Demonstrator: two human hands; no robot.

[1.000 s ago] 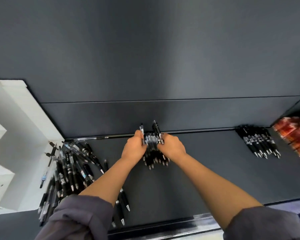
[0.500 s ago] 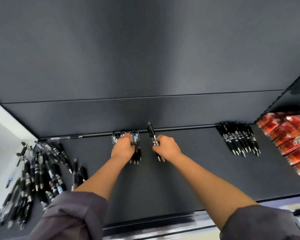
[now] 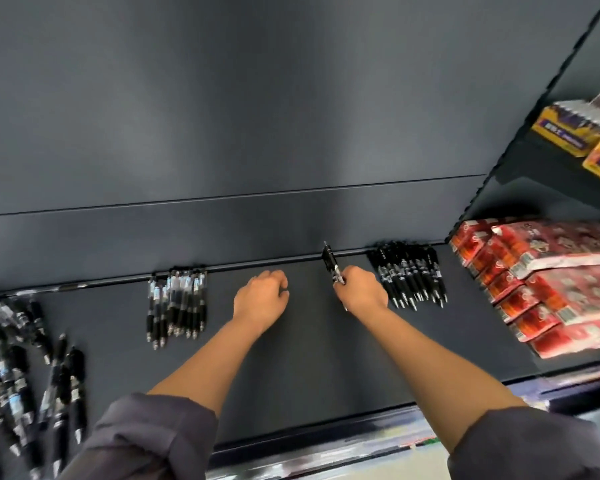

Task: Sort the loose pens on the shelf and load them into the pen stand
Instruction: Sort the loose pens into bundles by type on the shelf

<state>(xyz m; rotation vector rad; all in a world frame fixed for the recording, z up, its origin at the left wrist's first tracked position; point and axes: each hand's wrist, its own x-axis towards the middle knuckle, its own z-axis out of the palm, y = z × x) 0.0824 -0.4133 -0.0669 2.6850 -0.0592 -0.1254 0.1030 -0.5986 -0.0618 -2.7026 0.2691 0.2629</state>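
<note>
My right hand [image 3: 362, 291] grips a single black pen [image 3: 330, 262], its top end pointing at the shelf's back wall. Just right of it lies a neat row of black pens [image 3: 409, 273] against the back edge. My left hand [image 3: 262, 299] hovers over the dark shelf [image 3: 291, 358] with loosely curled fingers and holds nothing. To its left lies a sorted bunch of clear-barrelled pens [image 3: 177, 303]. A loose heap of mixed pens [image 3: 21, 368] covers the shelf's left end. No pen stand is in view.
Red packets [image 3: 548, 275] are stacked at the shelf's right end. Yellow boxes [image 3: 575, 133] sit on a higher shelf at the upper right. The shelf's front lip [image 3: 309, 441] runs across below my forearms.
My left hand let go of the clear-barrelled bunch, which now lies on the shelf, and drew right. My right hand carried one black pen right towards the black row. The view swung right.
</note>
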